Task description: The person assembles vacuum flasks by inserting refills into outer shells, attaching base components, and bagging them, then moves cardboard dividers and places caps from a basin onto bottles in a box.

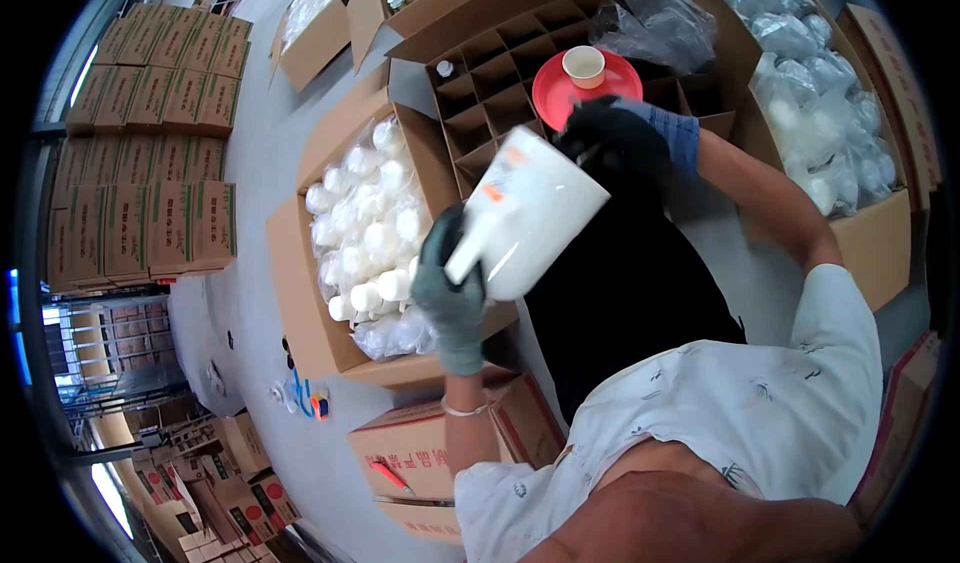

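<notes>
My left hand [450, 293], in a grey-green glove, is closed round the handle of a white jug [548, 218]. The jug is tilted and carries orange marks on its side. My right hand [615, 141], in a dark glove, is at the jug's upper edge; blur and dark fabric hide how its fingers lie. Just beyond that hand is a red round dish [552, 98] with a pale cup [583, 68] on it. The dish rests over a divided carton [480, 88]. An open carton [285, 288] of wrapped white bottles [380, 238] stands left of the jug.
Clear plastic bags [660, 28] lie over the divided carton. Another open carton [870, 238] of bagged items stands at the right. A red-handled tool [390, 476] lies on a closed carton [420, 443] near my left forearm. Stacked cartons [150, 143] line the left.
</notes>
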